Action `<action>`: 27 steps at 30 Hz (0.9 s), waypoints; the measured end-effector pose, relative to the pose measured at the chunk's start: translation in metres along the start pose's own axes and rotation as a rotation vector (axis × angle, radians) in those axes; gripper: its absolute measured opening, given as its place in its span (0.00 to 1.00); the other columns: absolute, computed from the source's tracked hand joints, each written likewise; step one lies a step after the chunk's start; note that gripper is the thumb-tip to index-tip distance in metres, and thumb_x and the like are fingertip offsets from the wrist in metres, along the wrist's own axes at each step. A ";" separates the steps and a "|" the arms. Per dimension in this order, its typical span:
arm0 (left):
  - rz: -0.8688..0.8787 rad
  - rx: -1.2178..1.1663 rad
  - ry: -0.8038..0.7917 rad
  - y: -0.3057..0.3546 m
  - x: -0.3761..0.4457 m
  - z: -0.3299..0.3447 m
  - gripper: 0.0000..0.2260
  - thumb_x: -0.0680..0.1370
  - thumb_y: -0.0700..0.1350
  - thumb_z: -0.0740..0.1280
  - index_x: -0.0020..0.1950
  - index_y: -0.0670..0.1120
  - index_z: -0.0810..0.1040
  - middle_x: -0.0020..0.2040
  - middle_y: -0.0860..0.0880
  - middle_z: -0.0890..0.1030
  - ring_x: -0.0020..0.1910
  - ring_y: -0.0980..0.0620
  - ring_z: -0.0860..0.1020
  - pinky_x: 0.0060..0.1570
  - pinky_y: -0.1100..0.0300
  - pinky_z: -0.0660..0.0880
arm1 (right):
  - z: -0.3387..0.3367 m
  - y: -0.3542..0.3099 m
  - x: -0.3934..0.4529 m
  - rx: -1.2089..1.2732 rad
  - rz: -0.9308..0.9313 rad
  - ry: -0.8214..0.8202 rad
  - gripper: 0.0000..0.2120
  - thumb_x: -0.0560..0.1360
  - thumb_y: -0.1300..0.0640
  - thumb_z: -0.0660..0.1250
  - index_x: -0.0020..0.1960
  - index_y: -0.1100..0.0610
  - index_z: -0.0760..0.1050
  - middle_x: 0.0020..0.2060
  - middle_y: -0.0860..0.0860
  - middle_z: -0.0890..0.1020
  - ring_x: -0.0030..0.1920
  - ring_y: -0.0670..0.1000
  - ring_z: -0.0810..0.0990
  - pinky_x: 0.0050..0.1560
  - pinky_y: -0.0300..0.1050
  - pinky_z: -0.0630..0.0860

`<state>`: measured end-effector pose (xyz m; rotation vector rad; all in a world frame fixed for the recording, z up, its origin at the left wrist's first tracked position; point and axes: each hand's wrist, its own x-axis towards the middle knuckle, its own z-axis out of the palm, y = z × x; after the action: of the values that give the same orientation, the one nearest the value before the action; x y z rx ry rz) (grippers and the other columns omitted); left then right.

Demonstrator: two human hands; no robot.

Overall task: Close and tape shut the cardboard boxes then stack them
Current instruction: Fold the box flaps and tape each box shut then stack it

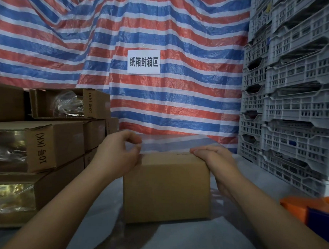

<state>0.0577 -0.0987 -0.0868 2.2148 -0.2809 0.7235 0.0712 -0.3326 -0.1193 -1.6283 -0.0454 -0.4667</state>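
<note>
At the centre of the frame a closed cardboard box (166,187) stands on the grey table (182,239); the left hand (117,154) pinches a strip of clear tape (171,143) stretched above the box's top; the right hand (215,159) lies with straight fingers pressed on the box's upper right edge; at the left, taped boxes (39,147) sit stacked; at the lower right lies an orange tape dispenser (310,206).

Boxes (166,186): perhaps seven; hands (118,155): two.

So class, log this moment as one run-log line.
left hand pinches tape | right hand presses box top | stacking pending
</note>
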 end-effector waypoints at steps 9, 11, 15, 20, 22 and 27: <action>0.329 0.573 -0.463 0.050 -0.014 0.042 0.30 0.79 0.68 0.48 0.79 0.58 0.56 0.79 0.55 0.58 0.77 0.52 0.58 0.71 0.50 0.59 | 0.000 -0.005 -0.002 -0.005 0.112 0.019 0.05 0.76 0.57 0.72 0.51 0.56 0.84 0.49 0.54 0.85 0.54 0.55 0.81 0.59 0.55 0.79; 0.322 0.639 -0.463 0.046 -0.015 0.045 0.29 0.79 0.68 0.47 0.78 0.60 0.56 0.78 0.55 0.61 0.74 0.52 0.64 0.67 0.52 0.65 | 0.001 -0.005 -0.002 -0.007 0.120 0.032 0.06 0.76 0.56 0.72 0.51 0.56 0.84 0.50 0.54 0.84 0.54 0.55 0.80 0.59 0.56 0.78; 0.336 0.630 -0.440 0.044 -0.019 0.045 0.28 0.79 0.68 0.46 0.77 0.61 0.58 0.74 0.55 0.69 0.68 0.53 0.71 0.59 0.56 0.69 | 0.002 -0.005 -0.004 -0.032 0.081 0.037 0.03 0.77 0.56 0.72 0.44 0.53 0.82 0.44 0.51 0.83 0.50 0.52 0.80 0.47 0.46 0.77; 0.345 0.673 -0.447 0.046 -0.021 0.043 0.29 0.79 0.68 0.45 0.78 0.60 0.55 0.76 0.55 0.66 0.70 0.53 0.69 0.63 0.56 0.68 | -0.001 -0.009 -0.009 -0.227 -0.116 0.033 0.10 0.80 0.56 0.66 0.45 0.58 0.83 0.42 0.55 0.83 0.44 0.47 0.79 0.40 0.36 0.72; 0.329 0.682 -0.453 0.047 -0.020 0.043 0.29 0.79 0.68 0.45 0.79 0.60 0.55 0.76 0.54 0.66 0.71 0.53 0.68 0.65 0.55 0.68 | -0.007 -0.016 -0.010 -0.331 -0.266 0.087 0.10 0.81 0.57 0.64 0.44 0.57 0.82 0.42 0.52 0.83 0.45 0.45 0.79 0.39 0.31 0.69; 0.307 0.675 -0.457 0.041 -0.018 0.043 0.30 0.78 0.70 0.44 0.78 0.61 0.55 0.75 0.54 0.67 0.70 0.51 0.70 0.64 0.52 0.70 | -0.043 -0.043 -0.016 -0.783 -0.501 0.106 0.14 0.79 0.53 0.63 0.37 0.57 0.75 0.37 0.51 0.79 0.39 0.50 0.77 0.36 0.44 0.67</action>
<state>0.0433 -0.1589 -0.0953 3.0224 -0.6981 0.4994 0.0319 -0.3646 -0.0821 -2.3635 -0.2154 -1.0469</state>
